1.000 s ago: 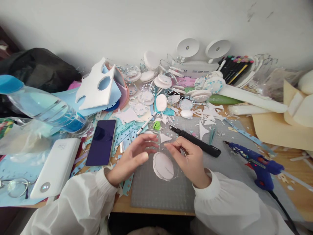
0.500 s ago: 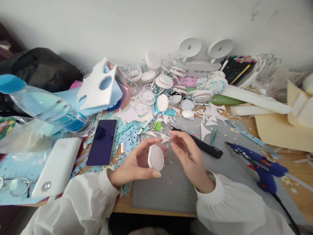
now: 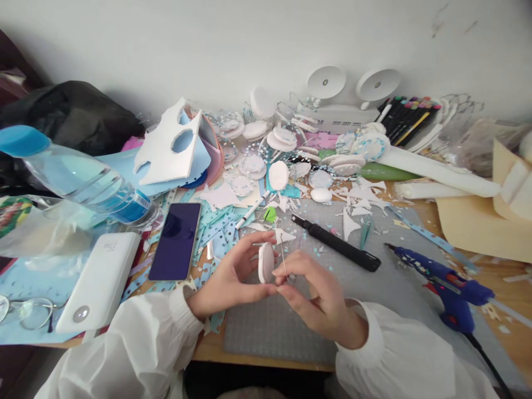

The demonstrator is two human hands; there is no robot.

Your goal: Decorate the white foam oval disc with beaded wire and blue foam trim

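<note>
At the bottom of the frame, wears white sleeves (image 3: 394,354). Just beyond, at lower centre, holds a thick white disc (image 3: 266,263) nearly on edge in the left hand (image 3: 230,282), with fingers curved behind it and thumb at its lower rim, opened little wider than the disc. With the right hand (image 3: 320,293), pinches a thin strand (image 3: 283,256) between thumb and forefinger, nearly closed, just beside the disc's right face; cannot tell whether touching it. Has the disc between both sets of fingers, over a grey mat (image 3: 266,335) on the wooden surface (image 3: 210,350).

At lower left, glasses (image 3: 36,315) and a white power bank (image 3: 100,282); at right, a blue glue gun (image 3: 449,285). Past the hands, a dark phone (image 3: 174,242) at left and a black cutter (image 3: 341,245) right of centre. Farther, at upper centre, a cluster of white discs (image 3: 278,175), some beaded; at upper right, markers (image 3: 413,122) near the wall (image 3: 208,44).
</note>
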